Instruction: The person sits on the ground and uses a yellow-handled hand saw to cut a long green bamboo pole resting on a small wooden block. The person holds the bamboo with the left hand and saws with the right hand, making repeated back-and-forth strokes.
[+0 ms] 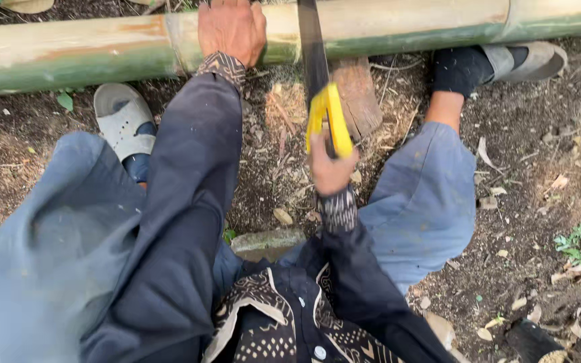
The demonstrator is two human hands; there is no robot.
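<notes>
Item 1. Left shoe (pixel 124 119), grey, open-backed, is seen at ten o'clock on the dark soil, just below the pole.

Item 2. Bamboo pole (pixel 68 57), thick, green and pale yellow, is laid across the top of the view from nine o'clock to three o'clock, slightly raised at the right end. A joint ring is seen near the left hand.

Item 3. Left hand (pixel 232 28), at twelve o'clock, is laid palm down on top of the bamboo pole, fingers curled over its far side and pressed against it. A dark sleeve with a patterned cuff is worn.

Item 4. Saw (pixel 314 64), with a dark blade and yellow handle, is set across the bamboo pole just right of the left hand, the blade running up out of view at twelve o'clock.

Item 5. Right hand (pixel 331 168), near the centre, is closed tightly around the saw's yellow handle.

Item 6. Wood block (pixel 358 97), brown, is seen under the bamboo pole, just right of the blade.

Item 7. Right shoe (pixel 529 60), grey, worn over a dark sock, is seen at two o'clock, touching the bamboo pole's lower edge.

Item 8. Dry leaves (pixel 559 181) are scattered at three to five o'clock.
</notes>
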